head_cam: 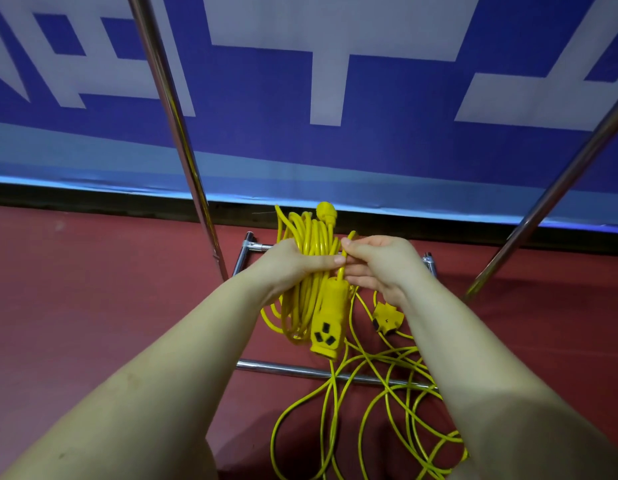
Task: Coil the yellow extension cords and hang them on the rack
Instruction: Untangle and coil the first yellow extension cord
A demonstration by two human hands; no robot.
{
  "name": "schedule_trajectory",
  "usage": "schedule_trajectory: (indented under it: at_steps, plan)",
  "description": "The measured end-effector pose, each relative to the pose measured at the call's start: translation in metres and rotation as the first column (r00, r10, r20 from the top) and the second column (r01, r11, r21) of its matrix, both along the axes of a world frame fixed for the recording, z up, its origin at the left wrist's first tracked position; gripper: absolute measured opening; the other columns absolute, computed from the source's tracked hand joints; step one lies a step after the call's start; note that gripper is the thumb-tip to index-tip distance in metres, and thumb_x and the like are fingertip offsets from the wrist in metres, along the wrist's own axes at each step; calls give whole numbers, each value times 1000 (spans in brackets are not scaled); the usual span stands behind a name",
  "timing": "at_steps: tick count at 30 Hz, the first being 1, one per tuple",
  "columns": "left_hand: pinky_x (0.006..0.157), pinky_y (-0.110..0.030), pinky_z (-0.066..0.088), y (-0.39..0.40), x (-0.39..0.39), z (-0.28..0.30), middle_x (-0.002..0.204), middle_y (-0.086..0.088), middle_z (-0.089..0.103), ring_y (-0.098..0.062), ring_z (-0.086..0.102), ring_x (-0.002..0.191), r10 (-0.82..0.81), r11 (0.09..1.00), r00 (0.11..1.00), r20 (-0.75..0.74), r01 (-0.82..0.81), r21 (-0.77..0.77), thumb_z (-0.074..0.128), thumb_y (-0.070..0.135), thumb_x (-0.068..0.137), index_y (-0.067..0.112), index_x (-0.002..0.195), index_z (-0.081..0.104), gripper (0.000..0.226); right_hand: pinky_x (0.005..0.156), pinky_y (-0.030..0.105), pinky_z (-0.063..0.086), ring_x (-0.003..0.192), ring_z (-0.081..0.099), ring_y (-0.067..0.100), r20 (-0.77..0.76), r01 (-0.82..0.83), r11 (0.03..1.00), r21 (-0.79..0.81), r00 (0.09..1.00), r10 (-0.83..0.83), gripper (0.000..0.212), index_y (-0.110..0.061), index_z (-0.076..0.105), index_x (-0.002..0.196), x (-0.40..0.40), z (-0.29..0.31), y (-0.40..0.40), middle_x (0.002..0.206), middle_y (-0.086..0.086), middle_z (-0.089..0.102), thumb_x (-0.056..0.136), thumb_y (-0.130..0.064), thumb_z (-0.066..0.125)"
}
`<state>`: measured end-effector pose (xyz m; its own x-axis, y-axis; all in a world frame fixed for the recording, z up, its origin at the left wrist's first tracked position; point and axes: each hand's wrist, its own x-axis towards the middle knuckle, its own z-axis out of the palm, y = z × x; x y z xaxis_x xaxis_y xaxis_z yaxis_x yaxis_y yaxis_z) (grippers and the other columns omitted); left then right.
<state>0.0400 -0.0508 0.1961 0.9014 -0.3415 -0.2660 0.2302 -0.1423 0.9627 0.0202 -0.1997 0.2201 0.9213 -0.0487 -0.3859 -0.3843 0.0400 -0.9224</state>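
The person's left hand (293, 263) is wrapped around a bundle of looped yellow extension cord (312, 244), with the fingers curled tight round the middle of the loops and the thumb lying across the front. The bundle is held up in the air, in front of the shiny metal rack (183, 140) with its slanted silver poles. The right hand (380, 263) is just beside the left one, and its thumb and first finger pinch the thin end of the cord right above the fat yellow socket block with three black holes (326, 329). That block hangs down from the bundle. A round yellow plug (326, 210) sticks up at the top of the loops. So one cord looks almost all coiled, and I think the hands are tidying its last bit. It is not on the rack yet. Down on the dark red floor (93, 289) lies a second yellow cord in a loose messy tangle (387, 393), spread over the low silver bar (283, 368) at the bottom of the rack. A small yellow socket piece (387, 318) rests on the floor near the right wrist. That cord has yet to be coiled at all. Behind the rack is a big blue and white banner (335, 64). So I think much of the job is left: hang this bundle up, then coil and hang the messy cord.
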Motion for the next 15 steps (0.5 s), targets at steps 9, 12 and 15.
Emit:
schedule_trajectory:
  at_steps: [9, 12, 15]
  plan:
    - [85, -40, 56, -1, -2, 3, 90, -14, 74, -28, 71, 85, -38, 998, 996, -79, 42, 55, 84, 19, 64, 8, 89, 72, 30, 49, 19, 55, 49, 63, 8, -17, 67, 997, -40, 998, -68, 13, -7, 57, 79, -3, -3, 2, 72, 8, 60, 89, -13, 63]
    - [79, -38, 58, 0, 1, 1, 84, -14, 72, -30, 70, 80, 5, 996, 999, -53, -1, 85, 81, 11, 67, 7, 84, 70, 21, 51, 17, 54, 50, 63, 6, -8, 12, 1000, -24, 1000, -12, 6, -5, 60, 89, -6, 2, 3, 73, 6, 62, 91, -10, 59]
    - [67, -29, 57, -2, 0, 2, 71, -7, 69, -21, 67, 66, 34, 996, 999, -11, -33, 87, 76, 6, 70, 11, 74, 67, 11, 59, 22, 55, 54, 63, 2, 42, -88, 975, -203, 994, 99, 9, -8, 66, 95, -8, 6, 1, 74, 1, 65, 90, -11, 59]
